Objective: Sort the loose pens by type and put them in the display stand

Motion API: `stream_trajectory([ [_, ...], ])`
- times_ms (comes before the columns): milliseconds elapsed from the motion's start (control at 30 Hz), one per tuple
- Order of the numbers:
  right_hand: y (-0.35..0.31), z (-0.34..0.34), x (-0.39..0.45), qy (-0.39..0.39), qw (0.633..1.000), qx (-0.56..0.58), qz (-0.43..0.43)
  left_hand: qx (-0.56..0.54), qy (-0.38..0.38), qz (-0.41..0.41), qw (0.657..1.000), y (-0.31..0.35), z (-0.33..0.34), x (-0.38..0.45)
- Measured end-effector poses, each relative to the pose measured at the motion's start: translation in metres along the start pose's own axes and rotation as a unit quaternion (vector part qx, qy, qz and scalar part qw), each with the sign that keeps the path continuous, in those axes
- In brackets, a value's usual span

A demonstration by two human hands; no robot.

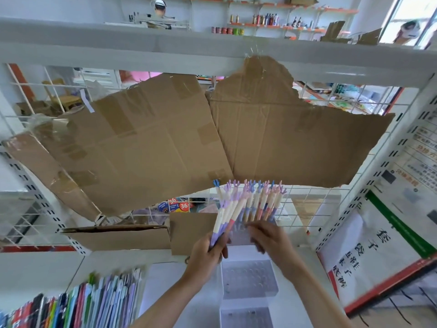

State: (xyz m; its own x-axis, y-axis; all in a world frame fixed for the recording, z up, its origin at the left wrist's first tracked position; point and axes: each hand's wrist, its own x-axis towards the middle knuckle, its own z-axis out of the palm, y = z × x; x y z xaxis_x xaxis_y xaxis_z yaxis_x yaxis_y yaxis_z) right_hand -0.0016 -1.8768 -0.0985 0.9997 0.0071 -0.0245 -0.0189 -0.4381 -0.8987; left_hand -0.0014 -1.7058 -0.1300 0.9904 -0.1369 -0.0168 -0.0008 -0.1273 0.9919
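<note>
A: What are we looking at, materials-wise?

B: Torn brown cardboard sheets (165, 138), matte w/ glossy tape patches, hung over a white wire grid (331, 204) at the back of a white metal shelf. The clear acrylic display stand (248, 278) sits on the shelf floor, blocky, stepped, w/ rows of round holes on top.

A: And the pens?

B: Slim pastel sticks, cream barrels w/ purple, pink and blue ends and little forked antler-like tips. We see a row of them (257, 202) standing upright in the stand's far tier, approx. centre of frame, just in front of the grid.

A: Hands?

B: Our left hand (208, 252) is clenched round a bundle of the same pens (227, 218), gripping the purple lower ends; they fan up and to the right. Our right hand (272, 240) is half open, fingertips (250, 226) at the bases of the standing pens. It's blurred, so we can't tell if it's pinching one.

A: Anything else?

B: Bottom left, a packed row of multicoloured pens (82, 301), flat and glossy.
</note>
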Motion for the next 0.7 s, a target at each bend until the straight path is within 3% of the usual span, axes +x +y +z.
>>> stream_trajectory([
  [67,-0.009,0.015,-0.004,-0.059,0.998,0.008,-0.023,0.015,-0.040,-0.001,0.999,-0.002,0.006,0.001],
  [167,-0.014,0.027,0.001,-0.039,0.999,-0.034,-0.001,0.009,-0.042,-0.005,0.999,-0.007,0.008,0.002],
  [333,-0.018,0.022,0.014,0.051,0.999,-0.004,-0.013,-0.052,0.077,-0.048,0.994,-0.018,-0.005,0.006],
  [467,-0.020,0.021,0.032,0.083,0.992,-0.087,-0.028,-0.006,0.134,-0.033,0.990,-0.027,-0.024,0.008],
  [567,-0.018,0.029,0.038,0.069,0.990,-0.123,-0.014,-0.015,0.140,-0.017,0.990,-0.024,-0.026,0.006],
  [700,-0.007,0.043,0.047,0.017,0.964,-0.259,-0.050,-0.017,0.136,-0.001,0.991,-0.021,-0.025,0.000],
])
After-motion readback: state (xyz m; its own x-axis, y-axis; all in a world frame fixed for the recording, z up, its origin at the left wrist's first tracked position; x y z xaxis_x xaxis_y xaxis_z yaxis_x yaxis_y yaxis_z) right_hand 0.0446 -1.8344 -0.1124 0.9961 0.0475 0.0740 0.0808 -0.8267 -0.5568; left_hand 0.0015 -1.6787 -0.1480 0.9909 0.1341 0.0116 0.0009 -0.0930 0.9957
